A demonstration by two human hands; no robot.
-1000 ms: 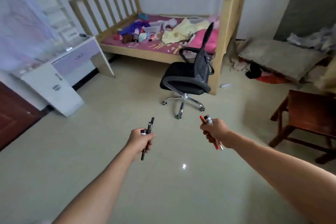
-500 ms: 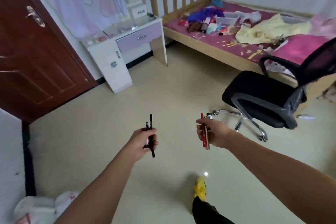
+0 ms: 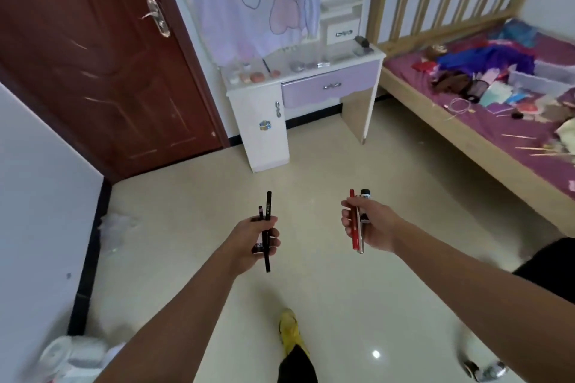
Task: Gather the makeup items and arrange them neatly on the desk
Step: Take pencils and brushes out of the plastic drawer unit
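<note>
Fingers [image 3: 274, 239] of the left hand [image 3: 250, 241] curled tight round two black pencils [image 3: 268, 211], one long, one shorter, both roughly upright. Something pink and white sits low in the same grip; cannot tell what it is.

Right hand [image 3: 373, 228] likewise closed round a bundle: red pencil [image 3: 353, 235], silver stick [image 3: 361, 244], black-capped tube [image 3: 364, 199]. All held upright, side by side and touching.

Both hands out in front, over bare floor [image 3: 326, 171], well apart from the surface [image 3: 348, 63]. The surface stands ahead against the wall, between door [image 3: 102, 71] and bed [image 3: 485, 146]. A few small pots [image 3: 256, 76] and a dark stick already lie on it, loosely spread.

Step in hand, as I judge: carrying gathered items across to the surface. Gathering looks partly done; the bed holds a heap of oddments, too small to sort from here.

Next move calls for closing the gap to the surface, then laying each pencil down flat, parallel, one at a time. Both hands being full, one bundle must be set down first to free fingers for the sorting. Round pencils may roll.
</note>
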